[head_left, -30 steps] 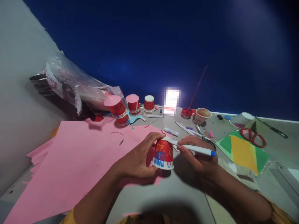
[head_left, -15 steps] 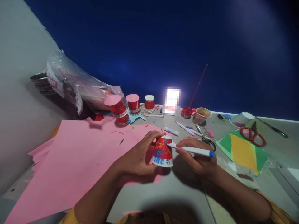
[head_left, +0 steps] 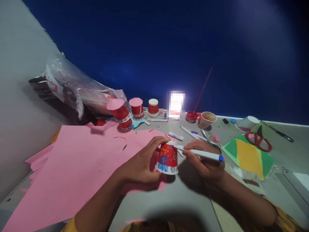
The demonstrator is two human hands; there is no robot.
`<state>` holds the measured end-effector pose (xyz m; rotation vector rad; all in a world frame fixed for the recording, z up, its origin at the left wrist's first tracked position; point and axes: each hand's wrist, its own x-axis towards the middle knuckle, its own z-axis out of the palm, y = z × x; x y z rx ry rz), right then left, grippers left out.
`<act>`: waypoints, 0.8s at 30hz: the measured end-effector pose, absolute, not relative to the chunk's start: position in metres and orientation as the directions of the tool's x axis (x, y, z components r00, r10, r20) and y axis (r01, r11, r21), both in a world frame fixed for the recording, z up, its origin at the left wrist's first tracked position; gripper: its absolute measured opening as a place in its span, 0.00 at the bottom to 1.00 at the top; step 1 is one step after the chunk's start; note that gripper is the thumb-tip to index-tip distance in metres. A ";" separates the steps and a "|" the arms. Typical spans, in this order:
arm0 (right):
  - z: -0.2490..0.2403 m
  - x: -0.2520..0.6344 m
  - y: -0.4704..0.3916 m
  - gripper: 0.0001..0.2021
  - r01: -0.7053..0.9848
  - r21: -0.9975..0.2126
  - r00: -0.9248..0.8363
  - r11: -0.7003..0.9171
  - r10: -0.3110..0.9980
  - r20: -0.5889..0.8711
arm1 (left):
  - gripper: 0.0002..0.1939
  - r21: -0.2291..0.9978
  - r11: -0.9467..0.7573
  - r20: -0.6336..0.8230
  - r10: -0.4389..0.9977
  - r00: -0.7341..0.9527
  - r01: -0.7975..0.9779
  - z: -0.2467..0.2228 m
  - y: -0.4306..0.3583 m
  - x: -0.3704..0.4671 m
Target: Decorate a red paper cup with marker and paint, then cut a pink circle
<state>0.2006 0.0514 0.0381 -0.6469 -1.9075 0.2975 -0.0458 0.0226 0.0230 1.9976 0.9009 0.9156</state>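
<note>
An upside-down red paper cup (head_left: pixel 167 158) with a white rim and blue drawn marks stands before me. My left hand (head_left: pixel 145 161) grips it from the left, fingers at its top and thumb low down near the rim. Between the fingers of my right hand (head_left: pixel 205 164) is a white marker (head_left: pixel 202 154) with a blue end. Its tip meets the cup's side close to the top, where a short blue line shows. Pink paper sheets (head_left: pixel 79 161) lie under and left of my left hand.
Behind stand red cups (head_left: pixel 137 109), some topped with pink discs. Further right are a red paint pot (head_left: pixel 191 117) with a stick, a stained paper cup (head_left: pixel 208 120), loose markers (head_left: pixel 189 132), red-handled scissors (head_left: pixel 259 140) and green-yellow paper (head_left: pixel 249 156). A plastic bag (head_left: pixel 79 87) lies back left.
The marker tip has moved up the cup's side toward its top. The whole view has shifted slightly; my left hand keeps its hold on the cup.
</note>
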 end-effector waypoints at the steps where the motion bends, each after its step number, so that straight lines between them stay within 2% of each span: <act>1: 0.038 0.200 0.051 0.07 0.300 -0.481 -0.303 0.824 0.561 0.771 | 0.47 0.836 -0.472 0.294 0.816 0.497 0.280 0.023 0.022 -0.046; 14: 0.037 0.201 0.052 0.06 0.322 -0.480 -0.328 0.816 0.572 0.752 | 0.46 0.861 -0.437 0.264 0.822 0.505 0.262 0.024 0.022 -0.046; 24: 0.045 0.204 0.052 0.07 0.353 -0.438 -0.338 0.827 0.550 0.764 | 0.47 0.900 -0.413 0.291 0.809 0.510 0.141 0.023 0.023 -0.045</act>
